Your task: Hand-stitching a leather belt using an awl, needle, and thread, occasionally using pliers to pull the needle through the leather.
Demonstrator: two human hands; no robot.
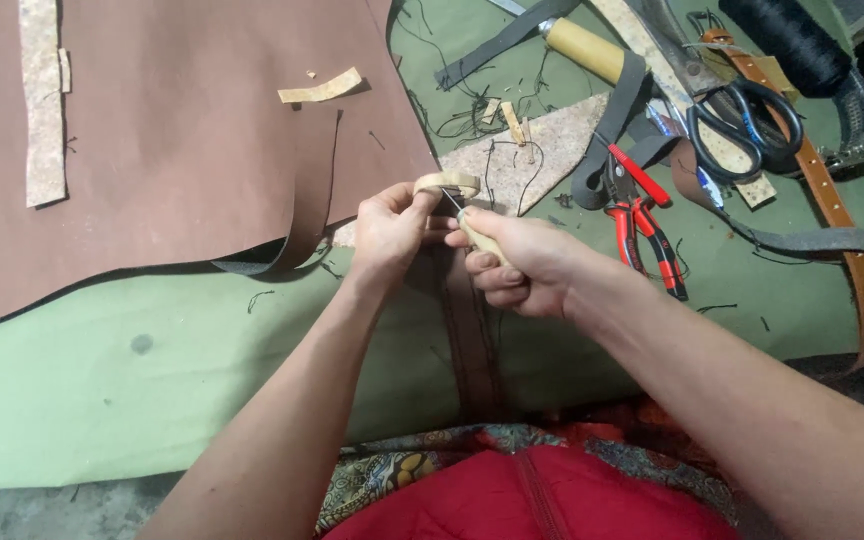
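Watching the head feed, I saw the left hand point(389, 228) had its fingers pinched shut on a thin tan leather strap bent into a loop point(449, 182), held up just above the near edge of the green cloth-covered table point(152, 370). The right hand point(517, 265) was closed around a pale wooden-handled awl point(479, 238), its tip touching the loop. That strap looked light and floppy to me, bending easily, so gripping right beside the working spot seemed the way to keep it steady. A big brown leather sheet point(172, 140) lay far left, with red-handled pliers point(642, 215) and black scissors point(747, 125) off to the right.
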